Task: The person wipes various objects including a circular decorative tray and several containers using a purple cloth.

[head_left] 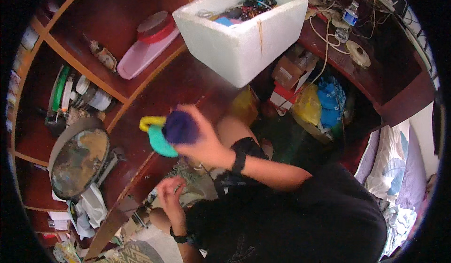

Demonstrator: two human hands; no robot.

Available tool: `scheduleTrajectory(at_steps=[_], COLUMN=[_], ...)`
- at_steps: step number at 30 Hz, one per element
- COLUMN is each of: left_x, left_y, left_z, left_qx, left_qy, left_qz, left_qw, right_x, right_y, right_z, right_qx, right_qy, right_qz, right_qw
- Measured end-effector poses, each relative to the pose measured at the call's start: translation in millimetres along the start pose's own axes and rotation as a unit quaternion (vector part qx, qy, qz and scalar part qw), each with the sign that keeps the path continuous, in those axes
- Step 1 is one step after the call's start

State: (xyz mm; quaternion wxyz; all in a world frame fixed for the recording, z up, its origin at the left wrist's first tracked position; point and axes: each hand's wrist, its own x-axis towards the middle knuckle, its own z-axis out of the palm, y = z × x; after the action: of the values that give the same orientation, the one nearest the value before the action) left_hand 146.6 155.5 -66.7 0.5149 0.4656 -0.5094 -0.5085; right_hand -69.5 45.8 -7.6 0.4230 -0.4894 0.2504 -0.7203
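Observation:
My right hand point(204, 141) is wrapped round a rounded purple thing point(181, 127). At its left end are a turquoise part point(162, 143) and a yellow loop point(151, 122). Motion blurs the whole item, so its exact kind is unclear. It is held in the air above the dark red wooden surface point(162, 96). Lower down, my left hand point(171, 198) is raised with loosely bent fingers apart, and nothing shows in it. Both wrists wear black bands.
A white foam box point(225, 51) filled with cables and small parts stands at the back. A pink tray point(145, 56) and red round container point(156, 27) lie left of it. A worn oval-faced object point(80, 162) leans at left. Bottle point(350, 14) and cables lie far right.

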Motion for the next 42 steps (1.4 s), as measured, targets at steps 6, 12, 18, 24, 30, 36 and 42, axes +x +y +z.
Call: scheduleTrajectory(at_steps=[6,12,18,24,30,36,42], left_x=[-36,-68,-56,-67,-119,-89,-67], left_y=[-15,-103,-76,-65,-69,-61,18], left_z=[50,15,38,48,40,42,80], left_qx=[-0.384,-0.357,-0.593,-0.572,-0.187,-0.380,-0.080], left_qy=[-0.126,-0.064,-0.072,-0.097,-0.165,-0.104,-0.134], left_qz=[-0.103,-0.213,-0.224,-0.205,-0.021,-0.135,-0.055], left_qw=[0.909,0.907,0.770,0.788,0.968,0.909,0.986], right_x=[-126,-170,-168,-177,-170,-145,-144], right_y=[-21,-18,-35,-63,-79,-70,-39], right_z=[8,-27,-74,-46,12,14,-6], right_qx=[-0.286,-0.310,-0.127,-0.245,-0.479,-0.303,-0.001], right_qy=[-0.394,-0.363,0.109,-0.201,-0.384,-0.282,-0.016], right_qz=[-0.114,-0.043,0.221,0.030,-0.109,-0.069,0.114], right_qw=[0.866,0.878,0.961,0.948,0.782,0.908,0.993])
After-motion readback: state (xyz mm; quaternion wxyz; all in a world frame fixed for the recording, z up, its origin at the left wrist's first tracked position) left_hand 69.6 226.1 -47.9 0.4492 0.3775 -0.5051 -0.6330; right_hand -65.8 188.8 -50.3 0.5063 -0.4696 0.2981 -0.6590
